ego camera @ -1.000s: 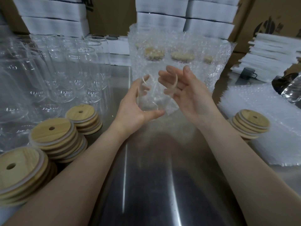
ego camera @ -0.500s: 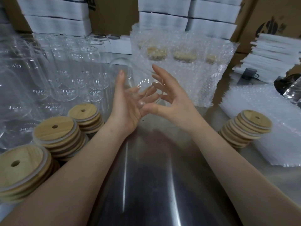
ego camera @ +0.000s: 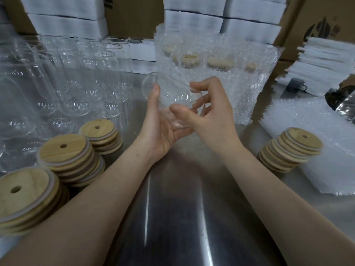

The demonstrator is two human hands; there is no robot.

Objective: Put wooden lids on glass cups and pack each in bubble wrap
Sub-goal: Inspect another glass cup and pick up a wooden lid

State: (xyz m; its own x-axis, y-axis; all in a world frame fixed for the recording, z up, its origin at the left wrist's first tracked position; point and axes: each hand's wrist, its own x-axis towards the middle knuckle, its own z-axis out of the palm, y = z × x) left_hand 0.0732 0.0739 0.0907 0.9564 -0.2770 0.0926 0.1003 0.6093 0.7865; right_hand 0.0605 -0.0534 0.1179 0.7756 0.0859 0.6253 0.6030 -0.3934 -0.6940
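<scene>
Above the brushed steel worktop (ego camera: 172,217), the left hand (ego camera: 163,129) cradles a clear, tilted glass cup (ego camera: 169,93) while the right hand (ego camera: 211,116) pinches one end; stand it upright before seating a round wooden lid (ego camera: 57,152).

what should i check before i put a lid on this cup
1. Glass cup secure: ok, left hand cradles it and right hand grips it.
2. Cup upright with mouth up: not ok, it lies tilted sideways.
3. One hand free for a lid: not ok, both hands hold the cup.
4. Lids nearby: ok, right lid stack beside the right forearm, left lid stacks too.
5. Bubble wrap sheets ready: ok, piled at right.
6. Cup free of cracks: cannot tell.
</scene>
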